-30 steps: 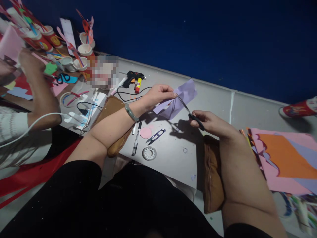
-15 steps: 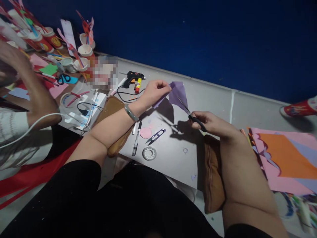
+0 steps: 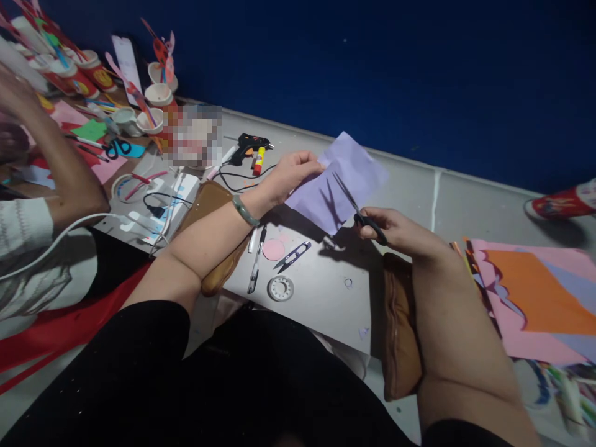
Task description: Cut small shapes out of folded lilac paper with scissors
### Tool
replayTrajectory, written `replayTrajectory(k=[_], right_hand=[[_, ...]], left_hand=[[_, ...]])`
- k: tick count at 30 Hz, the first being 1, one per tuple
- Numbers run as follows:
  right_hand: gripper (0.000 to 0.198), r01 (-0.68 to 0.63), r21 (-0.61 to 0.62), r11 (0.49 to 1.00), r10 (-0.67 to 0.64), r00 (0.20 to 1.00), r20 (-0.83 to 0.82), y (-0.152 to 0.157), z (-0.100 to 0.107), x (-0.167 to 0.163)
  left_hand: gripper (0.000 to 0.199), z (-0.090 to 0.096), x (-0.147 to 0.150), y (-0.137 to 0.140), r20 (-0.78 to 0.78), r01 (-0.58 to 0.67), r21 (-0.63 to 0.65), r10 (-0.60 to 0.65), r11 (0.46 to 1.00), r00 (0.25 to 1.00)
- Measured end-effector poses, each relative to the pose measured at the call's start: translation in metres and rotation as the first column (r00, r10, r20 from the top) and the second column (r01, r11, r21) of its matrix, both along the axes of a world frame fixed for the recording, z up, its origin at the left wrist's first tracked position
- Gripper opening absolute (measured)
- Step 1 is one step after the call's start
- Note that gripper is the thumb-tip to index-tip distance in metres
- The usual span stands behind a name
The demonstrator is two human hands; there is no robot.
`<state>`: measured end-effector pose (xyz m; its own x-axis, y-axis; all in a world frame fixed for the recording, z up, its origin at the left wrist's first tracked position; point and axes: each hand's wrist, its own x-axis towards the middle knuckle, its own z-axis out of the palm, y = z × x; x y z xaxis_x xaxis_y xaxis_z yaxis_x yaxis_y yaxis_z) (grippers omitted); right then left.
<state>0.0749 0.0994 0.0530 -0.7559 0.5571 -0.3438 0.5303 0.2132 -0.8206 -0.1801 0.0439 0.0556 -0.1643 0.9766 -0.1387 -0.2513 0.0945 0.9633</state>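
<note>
My left hand (image 3: 298,174) pinches the left edge of a sheet of lilac paper (image 3: 356,158), held above the table and facing up. In my right hand (image 3: 384,226) is a pair of black-handled scissors (image 3: 367,225), its fingers through the handles. The blades are slightly parted over the paper and throw a shadow on it; whether they touch it I cannot tell. Below the hands lie purple thread snips (image 3: 294,256), a pink paper circle (image 3: 274,249), a pen (image 3: 254,267) and a white tape roll (image 3: 280,288).
A black glue gun (image 3: 251,148) and a glue stick (image 3: 259,161) lie behind my left wrist. Brown cushions, one a zipped cushion (image 3: 399,329), sit under my forearms. Coloured paper sheets (image 3: 535,292) and a tipped red cup (image 3: 563,202) are at right. Another person's arm (image 3: 77,158) is at left.
The lilac paper has turned from edge-on and folded to lying broad side up, spreading to the right beneath the scissors. Both hands have stayed almost in place.
</note>
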Motion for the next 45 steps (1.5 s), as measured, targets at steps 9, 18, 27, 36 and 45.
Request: replayTrajectory(k=[9, 18, 27, 36, 45], right_hand=[[0.071, 0.002, -0.02, 1.0, -0.001, 0.997, 0.075, -0.002, 0.005, -0.001], [0.07, 0.017, -0.043, 0.999, -0.015, 0.999, 0.034, -0.002, 0.004, -0.004], [0.073, 0.036, -0.086, 0.996, -0.036, 0.999, -0.002, -0.004, 0.003, -0.005], [0.078, 0.048, -0.133, 0.99, -0.049, 0.999, -0.01, -0.004, 0.004, -0.006], [0.075, 0.059, -0.101, 0.993, -0.061, 0.998, -0.015, -0.003, 0.002, -0.006]], left_hand=[[0.031, 0.003, 0.0, -0.007, -0.099, 0.064, -0.008, -0.064, 0.998, 0.993], [0.027, 0.011, 0.003, -0.009, -0.18, 0.131, -0.051, -0.138, 0.99, 0.974], [0.027, 0.004, 0.004, -0.01, -0.183, 0.195, -0.055, -0.201, 0.979, 0.962], [0.028, 0.004, 0.003, -0.011, -0.166, 0.226, -0.058, -0.233, 0.972, 0.958], [0.031, 0.004, 0.003, -0.011, -0.185, 0.234, -0.042, -0.238, 0.971, 0.953]])
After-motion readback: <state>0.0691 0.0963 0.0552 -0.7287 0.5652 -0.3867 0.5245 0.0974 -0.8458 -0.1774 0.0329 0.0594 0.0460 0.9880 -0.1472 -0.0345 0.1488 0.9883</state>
